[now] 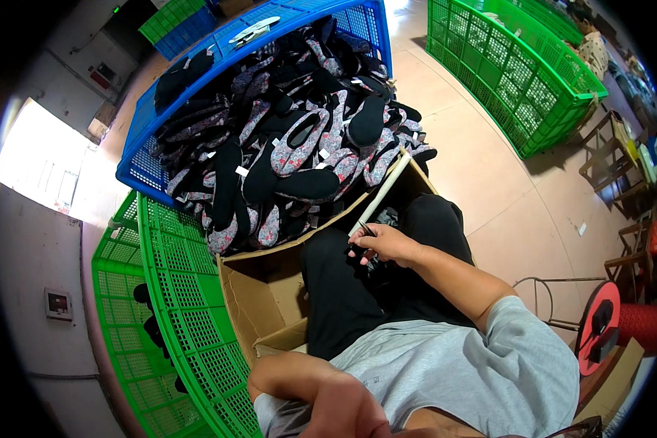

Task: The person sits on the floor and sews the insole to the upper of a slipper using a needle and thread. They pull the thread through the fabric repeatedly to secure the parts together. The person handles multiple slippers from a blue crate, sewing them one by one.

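My right hand (387,244) is above my lap, its fingers closed around a small dark pointed tool (367,229); the kind of tool I cannot make out. A pale rod (381,191) slants away from just beyond that hand, along the opened cardboard box (259,292) around my legs. My left arm is folded up close to the camera at the lower edge. Its hand (347,409) is blurred, and the fingers do not show clearly. In front of me lies a heap of slippers (299,150) with black soles and grey-pink patterned uppers.
The slippers spill from a large blue plastic crate (142,142). Green crates (186,310) stand at my left, and another green crate (515,73) is far right. A red-rimmed reel (598,328) and wooden stools (613,150) are at right. A person (593,51) is behind the far crate.
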The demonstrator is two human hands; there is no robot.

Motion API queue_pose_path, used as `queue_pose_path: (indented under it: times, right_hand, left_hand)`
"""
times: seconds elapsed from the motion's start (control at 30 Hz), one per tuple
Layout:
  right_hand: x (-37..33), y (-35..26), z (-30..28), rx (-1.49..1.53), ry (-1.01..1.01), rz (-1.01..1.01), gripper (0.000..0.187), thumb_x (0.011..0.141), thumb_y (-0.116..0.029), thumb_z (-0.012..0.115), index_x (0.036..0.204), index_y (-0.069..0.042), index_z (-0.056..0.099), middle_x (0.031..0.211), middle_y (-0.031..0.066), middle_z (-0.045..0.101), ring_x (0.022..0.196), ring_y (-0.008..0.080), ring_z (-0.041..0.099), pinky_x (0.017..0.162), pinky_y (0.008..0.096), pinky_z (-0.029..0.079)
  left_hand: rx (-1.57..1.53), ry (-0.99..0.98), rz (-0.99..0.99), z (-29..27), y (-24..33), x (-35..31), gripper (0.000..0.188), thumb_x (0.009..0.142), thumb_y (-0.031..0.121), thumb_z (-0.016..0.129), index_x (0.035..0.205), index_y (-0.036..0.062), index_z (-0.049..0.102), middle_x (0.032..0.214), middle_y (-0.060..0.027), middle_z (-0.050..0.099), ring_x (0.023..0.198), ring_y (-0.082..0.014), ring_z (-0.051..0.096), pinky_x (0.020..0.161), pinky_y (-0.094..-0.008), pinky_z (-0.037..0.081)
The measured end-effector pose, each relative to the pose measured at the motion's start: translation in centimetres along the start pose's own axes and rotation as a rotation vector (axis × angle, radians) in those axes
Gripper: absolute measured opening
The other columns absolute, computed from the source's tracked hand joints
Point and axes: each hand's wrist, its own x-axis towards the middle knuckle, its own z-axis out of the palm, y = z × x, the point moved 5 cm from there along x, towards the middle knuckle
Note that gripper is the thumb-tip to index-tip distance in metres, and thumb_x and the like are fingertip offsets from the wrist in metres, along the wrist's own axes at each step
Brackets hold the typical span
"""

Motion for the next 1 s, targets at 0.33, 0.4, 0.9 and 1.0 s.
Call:
queue_pose_path:
  times: [0.33, 0.4, 0.9, 1.0]
  right_hand:
    - [0.6, -0.2, -0.8, 0.091, 0.103, -0.103, 0.016, 0.097, -0.019, 0.056, 0.11, -0.01, 0.058, 0.096, 0.0027, 0.072, 0.066, 0.0065, 0.065, 0.044, 0.0184, 0.031]
    - [0.9, 0.0, -1.5, 0.144, 0.167, -0.132, 0.014, 0.097, -0.017, 0.055, 0.109, -0.01, 0.057, 0.096, 0.0023, 0.072, 0.065, 0.0063, 0.064, 0.044, 0.0188, 0.032]
    - [0.1, -1.0, -1.9, 0.199, 0.22, -0.111, 0.013, 0.096, -0.011, 0.055, 0.108, -0.009, 0.057, 0.098, 0.0047, 0.074, 0.06, 0.0052, 0.061, 0.042, 0.019, 0.033]
    - [0.3, -1.0, -1.6, 0.192, 0.193, -0.108, 0.013, 0.096, -0.012, 0.055, 0.108, -0.009, 0.057, 0.097, 0.0043, 0.073, 0.061, 0.0048, 0.062, 0.041, 0.0186, 0.032]
  left_hand:
    - [-0.141, -0.406, -0.074, 6.3, -6.1, -6.4, 0.024, 0.081, 0.025, 0.076, 0.097, 0.0132, 0.062, 0.095, -0.0019, 0.065, 0.092, -0.0171, 0.06, 0.09, -0.0402, 0.044]
    - [-0.271, -0.689, -0.281, 8.9, -9.6, -7.9, 0.017, 0.08, 0.016, 0.075, 0.093, 0.0145, 0.064, 0.09, -0.0009, 0.067, 0.087, -0.0181, 0.062, 0.085, -0.04, 0.046]
    - [0.41, -1.513, -0.614, 12.4, -17.3, -29.9, 0.05, 0.084, 0.012, 0.064, 0.132, 0.0158, 0.052, 0.129, -0.0169, 0.053, 0.122, -0.0351, 0.051, 0.092, -0.0475, 0.044]
    - [0.45, -1.676, -0.664, 11.2, -18.1, -33.5, 0.051, 0.084, 0.013, 0.065, 0.133, 0.0199, 0.052, 0.124, -0.0156, 0.054, 0.117, -0.0348, 0.054, 0.085, -0.0478, 0.048]
